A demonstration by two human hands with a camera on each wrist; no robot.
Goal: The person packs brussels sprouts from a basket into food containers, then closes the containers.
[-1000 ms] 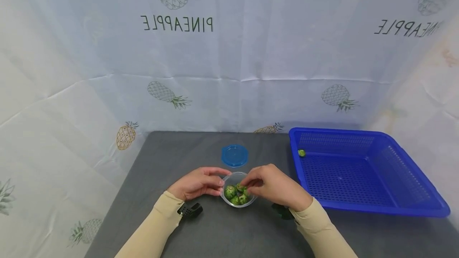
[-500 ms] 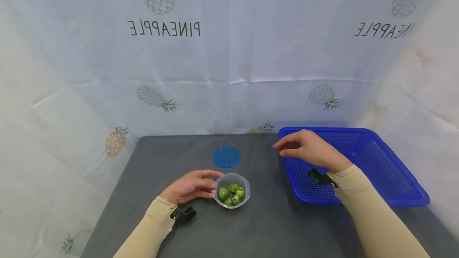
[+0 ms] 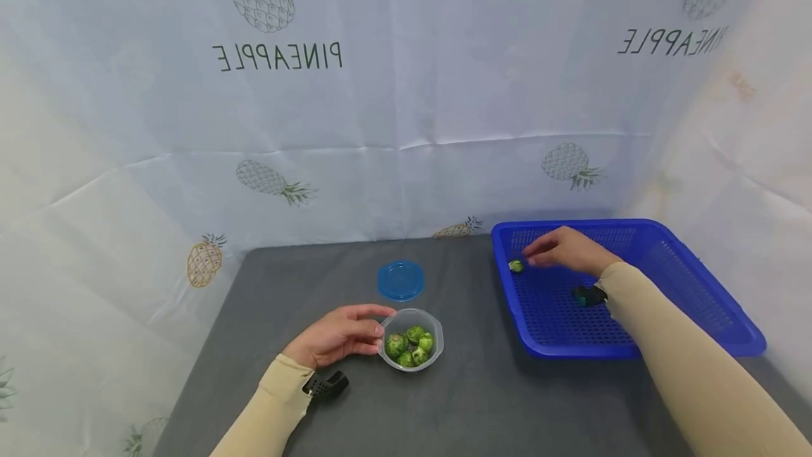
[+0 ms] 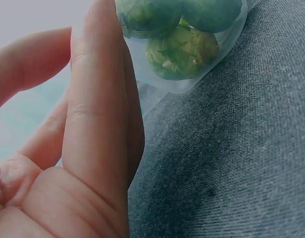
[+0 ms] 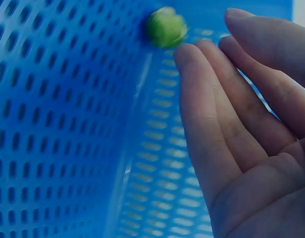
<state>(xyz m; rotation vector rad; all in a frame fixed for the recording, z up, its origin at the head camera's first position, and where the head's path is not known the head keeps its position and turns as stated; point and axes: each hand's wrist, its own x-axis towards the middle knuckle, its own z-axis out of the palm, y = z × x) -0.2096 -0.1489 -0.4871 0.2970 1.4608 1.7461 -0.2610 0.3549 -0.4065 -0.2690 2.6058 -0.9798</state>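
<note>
A small clear bowl (image 3: 436, 357) holding several green Brussels sprouts (image 3: 411, 345) stands on the grey table. My left hand (image 3: 379, 330) rests against its left side; in the left wrist view my straight fingers (image 4: 100, 74) lie along the bowl wall (image 4: 192, 87) beside the sprouts (image 4: 184, 49). My right hand (image 3: 536, 254) hovers inside the blue perforated basket (image 3: 634, 316), fingers relaxed and empty. One sprout (image 3: 517, 266) lies by the basket's left wall, just off my fingertips. In the right wrist view that sprout (image 5: 165, 27) sits against the mesh (image 5: 58, 124), apart from my hand (image 5: 226, 44).
A round blue lid (image 3: 400, 280) lies flat on the table behind the bowl. The basket takes up the table's right side. A pineapple-print sheet hangs behind and to both sides. Bare grey tabletop (image 3: 469, 400) stretches along the front.
My right hand left the bowl, swung right over the basket rim and now hangs low inside it with fingers spread beside a sprout. My left hand stayed at the bowl.
</note>
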